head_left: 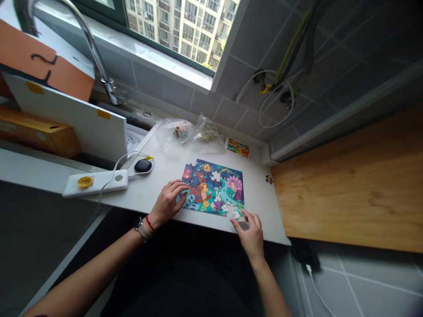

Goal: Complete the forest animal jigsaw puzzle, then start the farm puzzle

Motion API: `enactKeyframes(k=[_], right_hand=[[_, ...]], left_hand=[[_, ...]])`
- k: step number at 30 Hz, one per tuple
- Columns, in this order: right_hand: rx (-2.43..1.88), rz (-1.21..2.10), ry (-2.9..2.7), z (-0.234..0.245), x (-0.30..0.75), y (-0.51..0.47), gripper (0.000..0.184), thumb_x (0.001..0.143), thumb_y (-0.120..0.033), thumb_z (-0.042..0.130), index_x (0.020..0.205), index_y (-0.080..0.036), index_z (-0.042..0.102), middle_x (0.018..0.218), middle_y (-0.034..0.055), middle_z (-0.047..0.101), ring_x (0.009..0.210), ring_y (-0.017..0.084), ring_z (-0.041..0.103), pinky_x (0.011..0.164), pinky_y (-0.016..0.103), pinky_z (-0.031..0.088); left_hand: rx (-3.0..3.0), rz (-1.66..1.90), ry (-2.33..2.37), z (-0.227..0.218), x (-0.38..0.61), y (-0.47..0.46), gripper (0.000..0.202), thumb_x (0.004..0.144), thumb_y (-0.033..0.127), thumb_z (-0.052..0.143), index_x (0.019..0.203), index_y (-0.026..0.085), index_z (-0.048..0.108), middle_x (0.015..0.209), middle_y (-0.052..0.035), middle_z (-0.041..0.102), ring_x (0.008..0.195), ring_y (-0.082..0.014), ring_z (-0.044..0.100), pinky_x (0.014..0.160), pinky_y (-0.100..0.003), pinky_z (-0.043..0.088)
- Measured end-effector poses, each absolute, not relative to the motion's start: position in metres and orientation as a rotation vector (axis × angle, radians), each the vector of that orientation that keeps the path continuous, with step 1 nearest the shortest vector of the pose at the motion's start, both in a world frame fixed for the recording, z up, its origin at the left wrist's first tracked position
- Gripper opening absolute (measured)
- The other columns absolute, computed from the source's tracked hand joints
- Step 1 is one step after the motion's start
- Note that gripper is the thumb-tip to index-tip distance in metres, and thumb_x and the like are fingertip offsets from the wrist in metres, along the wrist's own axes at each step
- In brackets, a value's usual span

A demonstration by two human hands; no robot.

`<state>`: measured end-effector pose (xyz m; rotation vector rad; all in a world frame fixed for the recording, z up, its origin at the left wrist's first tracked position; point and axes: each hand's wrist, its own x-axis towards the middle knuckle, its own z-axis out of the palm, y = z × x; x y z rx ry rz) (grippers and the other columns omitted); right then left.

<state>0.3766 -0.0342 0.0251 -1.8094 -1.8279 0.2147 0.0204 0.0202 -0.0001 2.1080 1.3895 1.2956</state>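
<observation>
The jigsaw puzzle (210, 190) lay on the desk (264, 203). The left hand (168, 202) rested on its left edge, grip loosely parted. At the near right corner, the right hand (251, 234) pinched a puzzle piece (237, 215).

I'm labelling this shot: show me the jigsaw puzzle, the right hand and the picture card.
Jigsaw puzzle (213, 189), head view: middle of its face.
Right hand (252, 234), head view: back of the hand.
Picture card (237, 147), head view: its printed front.
</observation>
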Motion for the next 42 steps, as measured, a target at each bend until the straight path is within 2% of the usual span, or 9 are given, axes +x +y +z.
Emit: enactKeyframes(k=[5, 10, 17, 22, 30, 42], right_hand=[[-1.883, 0.108, -1.808, 0.020, 0.360, -0.035, 0.063, 0.094, -0.072, 0.064, 0.129, -0.020, 0.071, 0.105, 0.0132, 0.069, 0.100, 0.033, 0.066, 0.091, 0.049, 0.057], [-1.917, 0.136, -1.883, 0.021, 0.361, -0.036, 0.064, 0.093, -0.069, 0.069, 0.136, -0.021, 0.067, 0.103, 0.0120, 0.068, 0.097, 0.032, 0.066, 0.089, 0.050, 0.058], [-1.697, 0.296, -2.163, 0.035, 0.388, -0.029, 0.043, 0.097, -0.040, 0.075, 0.138, -0.028, 0.068, 0.128, 0.0127, 0.067, 0.120, 0.032, 0.065, 0.104, 0.052, 0.058], [-1.502, 0.426, -2.305, 0.038, 0.394, -0.008, 0.031, 0.097, -0.030, 0.075, 0.128, -0.029, 0.075, 0.127, 0.0108, 0.072, 0.118, 0.031, 0.066, 0.101, 0.053, 0.059], [-1.500, 0.522, -2.206, 0.037, 0.395, 0.002, 0.036, 0.088, -0.028, 0.084, 0.123, -0.027, 0.078, 0.118, 0.0097, 0.074, 0.112, 0.029, 0.068, 0.098, 0.048, 0.062], [-1.520, 0.530, -2.192, 0.037, 0.394, 0.007, 0.031, 0.089, -0.033, 0.082, 0.120, -0.030, 0.080, 0.120, 0.0103, 0.073, 0.114, 0.030, 0.068, 0.098, 0.050, 0.062]], left_hand=[[2.114, 1.216, 1.284, 0.002, 0.016, 0.023, 0.019, 0.103, 0.017, 0.060, 0.118, 0.022, 0.068, 0.119, -0.0078, 0.075, 0.123, -0.0273, 0.063, 0.106, -0.047, 0.054], [2.050, 1.278, 1.293, 0.007, 0.016, 0.024, 0.018, 0.102, 0.016, 0.061, 0.116, 0.022, 0.070, 0.115, -0.0069, 0.076, 0.120, -0.0262, 0.065, 0.106, -0.046, 0.055], [1.997, 1.333, 1.343, 0.008, 0.015, 0.024, 0.019, 0.101, 0.014, 0.062, 0.116, 0.022, 0.070, 0.114, -0.0066, 0.077, 0.120, -0.0264, 0.065, 0.107, -0.047, 0.054], [2.035, 1.263, 1.312, 0.005, 0.014, 0.024, 0.017, 0.102, 0.014, 0.061, 0.115, 0.022, 0.069, 0.115, -0.0072, 0.076, 0.120, -0.0256, 0.065, 0.106, -0.045, 0.054], [2.190, 1.018, 1.345, 0.006, 0.016, 0.023, 0.013, 0.105, 0.022, 0.059, 0.113, 0.021, 0.069, 0.114, -0.0078, 0.076, 0.115, -0.0265, 0.065, 0.099, -0.044, 0.052], [2.135, 1.017, 1.365, 0.005, 0.016, 0.022, 0.014, 0.104, 0.024, 0.060, 0.112, 0.024, 0.072, 0.114, -0.0071, 0.078, 0.116, -0.0270, 0.067, 0.099, -0.044, 0.052]])
